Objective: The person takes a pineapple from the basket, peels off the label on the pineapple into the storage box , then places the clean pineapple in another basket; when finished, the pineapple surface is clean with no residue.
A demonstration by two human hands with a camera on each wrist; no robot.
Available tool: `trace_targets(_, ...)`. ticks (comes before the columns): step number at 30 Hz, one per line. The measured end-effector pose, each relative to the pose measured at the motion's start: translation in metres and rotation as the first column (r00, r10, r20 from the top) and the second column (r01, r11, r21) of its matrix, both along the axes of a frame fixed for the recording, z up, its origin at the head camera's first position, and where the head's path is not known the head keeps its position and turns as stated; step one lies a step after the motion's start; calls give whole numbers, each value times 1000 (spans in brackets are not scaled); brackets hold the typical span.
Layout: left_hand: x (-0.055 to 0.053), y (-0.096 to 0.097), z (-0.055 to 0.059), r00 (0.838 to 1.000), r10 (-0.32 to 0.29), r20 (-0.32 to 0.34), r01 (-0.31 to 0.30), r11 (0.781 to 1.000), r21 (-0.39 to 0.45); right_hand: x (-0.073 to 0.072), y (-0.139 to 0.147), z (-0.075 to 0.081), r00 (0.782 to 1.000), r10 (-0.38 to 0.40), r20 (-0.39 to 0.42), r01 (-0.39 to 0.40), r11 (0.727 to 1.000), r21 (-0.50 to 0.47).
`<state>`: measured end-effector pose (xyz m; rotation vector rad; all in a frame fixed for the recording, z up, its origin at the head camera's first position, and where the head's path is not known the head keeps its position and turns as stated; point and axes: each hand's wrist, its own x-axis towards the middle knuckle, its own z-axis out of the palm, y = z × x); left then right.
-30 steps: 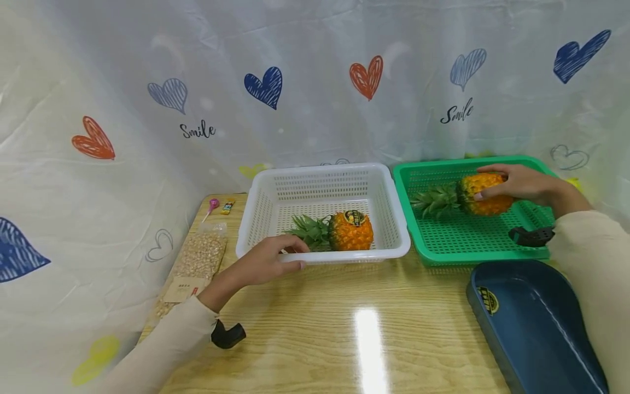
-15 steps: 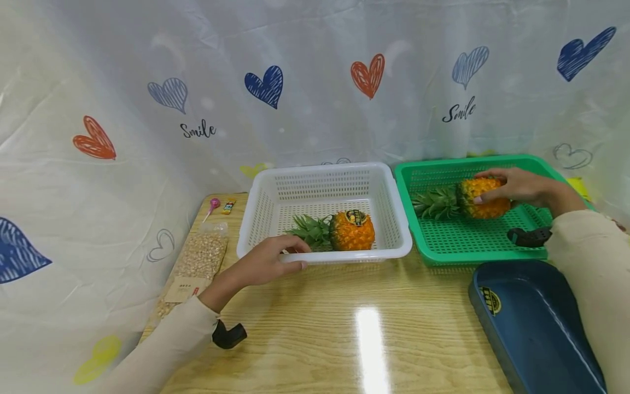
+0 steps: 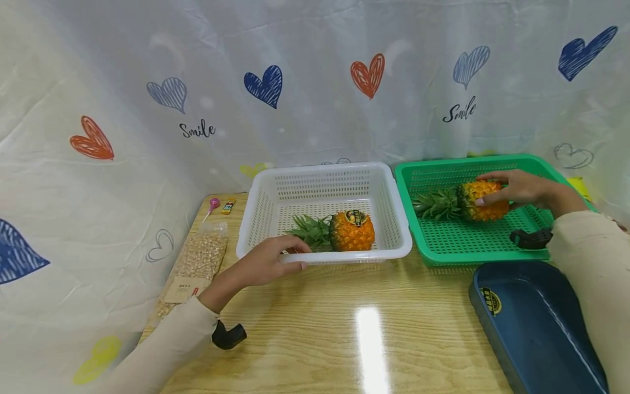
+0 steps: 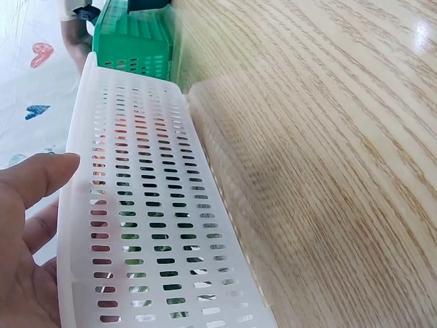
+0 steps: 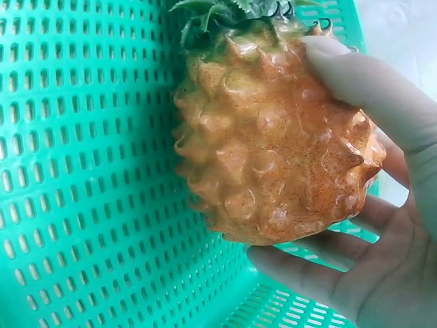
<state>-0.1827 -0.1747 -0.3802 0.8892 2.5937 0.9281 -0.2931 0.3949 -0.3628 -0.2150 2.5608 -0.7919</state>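
My left hand [image 3: 266, 261] holds the near rim of a white plastic basket [image 3: 320, 175], thumb outside and fingers inside the wall. A pineapple [image 3: 351, 232] with a black-and-gold sticker lies in that basket, its leaves pointing left. To the right, my right hand [image 3: 529, 189] grips a second pineapple [image 3: 484, 201] inside a green basket [image 3: 472, 257]. In the right wrist view the thumb lies along one side of the spiky orange fruit [image 5: 266, 137] and the fingers curl round the other. Its leaves also point left, close over the green basket floor.
A dark blue tray [image 3: 541, 323] with a gold sticker stands in front of the green basket, under my right forearm. On the left lie a bag of grains [image 3: 199, 254], a pink lollipop [image 3: 214, 203] and a small wrapped candy [image 3: 228, 207]. A printed curtain [image 3: 315, 109] hangs behind the wooden table [image 3: 305, 334].
My right hand and the pineapple it grips have sunk slightly lower into the green basket. My left hand has stayed on the white basket's rim.
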Motion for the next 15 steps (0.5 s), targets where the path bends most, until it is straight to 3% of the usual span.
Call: trace_targets(15, 3, 0, 2, 1000, -3, 1, 3, 1000, -3, 0, -1, 4, 998, 0, -68, 1, 1000, 28)
